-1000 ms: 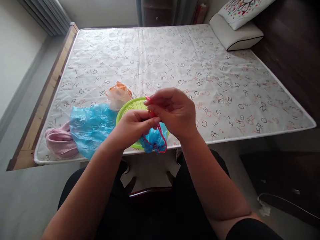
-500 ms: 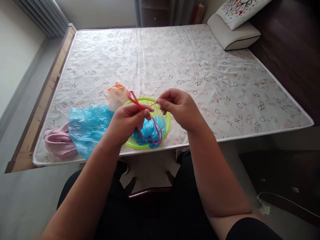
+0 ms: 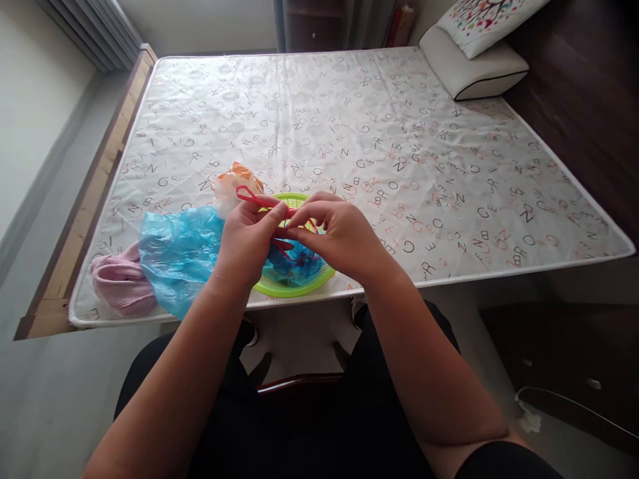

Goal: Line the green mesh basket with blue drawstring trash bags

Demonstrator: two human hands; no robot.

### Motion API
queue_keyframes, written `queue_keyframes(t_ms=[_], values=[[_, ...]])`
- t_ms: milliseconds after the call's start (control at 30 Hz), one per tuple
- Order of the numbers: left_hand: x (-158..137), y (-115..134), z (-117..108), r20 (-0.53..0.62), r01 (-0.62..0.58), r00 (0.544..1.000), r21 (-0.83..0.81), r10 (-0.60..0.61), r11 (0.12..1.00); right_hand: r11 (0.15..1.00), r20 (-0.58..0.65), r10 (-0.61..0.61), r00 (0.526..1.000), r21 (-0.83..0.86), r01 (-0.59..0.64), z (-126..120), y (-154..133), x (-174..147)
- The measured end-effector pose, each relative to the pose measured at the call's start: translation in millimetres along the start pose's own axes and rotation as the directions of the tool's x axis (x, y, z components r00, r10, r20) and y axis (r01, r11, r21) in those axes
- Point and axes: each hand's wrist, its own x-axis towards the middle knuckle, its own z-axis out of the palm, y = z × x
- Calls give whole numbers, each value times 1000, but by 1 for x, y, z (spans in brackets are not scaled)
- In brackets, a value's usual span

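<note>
Because the cord [image 3: 259,200] looks thin and pliant, the left hand [image 3: 247,243] pins it between thumb and forefinger, with a loop standing out past the knuckles. I record that grip as closed on the cord. The right hand [image 3: 337,229] meets it from the other side, fingertips bunched just beside the left thumb; they partly hide one another, so I cannot tell whether this second grip is closed. I attribute the close meeting to control: a short span leaves little slack.

Below the hands, further red strands run down to the bundle [image 3: 299,269] of blue plastic, which sits in the green basket [image 3: 292,292]. I judge that the basket contains the bundle, leaving both hands free for the cord. It stands at the near edge of the mattress [image 3: 449,166], presumably for easy reach.

To the left, I find the blue bag [image 3: 182,249] spread out, the cloth [image 3: 124,285] against it and the orange-and-white bag [image 3: 225,191] behind, apparently set aside from the working spot.
</note>
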Motion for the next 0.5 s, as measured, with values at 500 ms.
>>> queue_keyframes(t_ms=[500], values=[[-4, 1, -4, 112, -169, 985, 414, 134, 894, 945, 87, 321, 943, 33, -325, 6, 20, 6]])
